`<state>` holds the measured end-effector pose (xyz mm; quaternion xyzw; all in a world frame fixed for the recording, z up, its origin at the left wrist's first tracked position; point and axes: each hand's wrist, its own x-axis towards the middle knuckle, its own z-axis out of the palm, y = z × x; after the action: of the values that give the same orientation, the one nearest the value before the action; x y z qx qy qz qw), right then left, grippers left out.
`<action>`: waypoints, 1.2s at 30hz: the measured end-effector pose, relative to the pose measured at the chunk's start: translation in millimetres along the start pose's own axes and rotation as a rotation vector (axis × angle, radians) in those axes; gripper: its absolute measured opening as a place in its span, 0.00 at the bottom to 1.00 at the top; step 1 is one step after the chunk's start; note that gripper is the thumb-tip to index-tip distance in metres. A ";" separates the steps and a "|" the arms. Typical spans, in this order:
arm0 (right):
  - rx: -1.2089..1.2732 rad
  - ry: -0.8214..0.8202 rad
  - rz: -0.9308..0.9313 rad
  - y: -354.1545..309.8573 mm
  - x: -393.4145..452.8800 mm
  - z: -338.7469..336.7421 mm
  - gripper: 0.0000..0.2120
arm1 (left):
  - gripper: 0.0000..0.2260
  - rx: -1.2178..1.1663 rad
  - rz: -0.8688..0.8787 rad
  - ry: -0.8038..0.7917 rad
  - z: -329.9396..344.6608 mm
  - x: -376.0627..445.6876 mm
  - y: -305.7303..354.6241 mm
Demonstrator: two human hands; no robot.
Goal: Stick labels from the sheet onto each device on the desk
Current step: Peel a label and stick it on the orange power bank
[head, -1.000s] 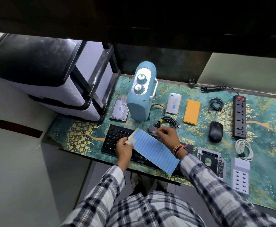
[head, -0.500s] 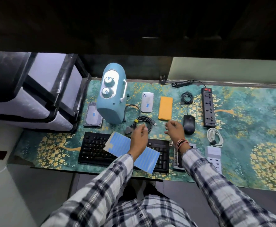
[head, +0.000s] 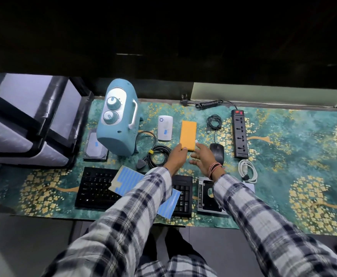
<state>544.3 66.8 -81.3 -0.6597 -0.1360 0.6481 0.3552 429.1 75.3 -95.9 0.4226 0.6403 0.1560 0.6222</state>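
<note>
The blue label sheet (head: 128,179) lies loose on the black keyboard (head: 95,188), partly under my left sleeve. My left hand (head: 175,157) reaches forward and touches the near left corner of the orange power bank (head: 188,134). My right hand (head: 203,156) hovers at its near right corner, fingers spread, with a small label (head: 196,141) stuck on the raised fingertip. The hard drive (head: 95,145) and the white device (head: 165,127) each carry a blue label. I see no label on the blue radio (head: 117,120), mouse (head: 217,151) or power strip (head: 240,134).
A coiled black cable (head: 157,156) lies left of my hands, a white cable (head: 247,170) to the right. A metal drive caddy (head: 207,196) sits beside the keyboard. A black and white drawer unit (head: 29,120) stands at the left of the green patterned mat (head: 293,156).
My left hand let go of the sheet, which now lies on the keyboard. Both hands moved forward to the orange power bank, the right one bringing a peeled label.
</note>
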 end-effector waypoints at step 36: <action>0.137 0.048 -0.009 8.0 5.8 6.7 0.08 | 0.14 -0.613 -0.037 0.006 12.1 -12.6 -27.0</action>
<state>536.4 66.8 -90.2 -0.6485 -0.0858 0.6385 0.4054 429.3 46.1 -109.2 0.2031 0.5728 0.3318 0.7215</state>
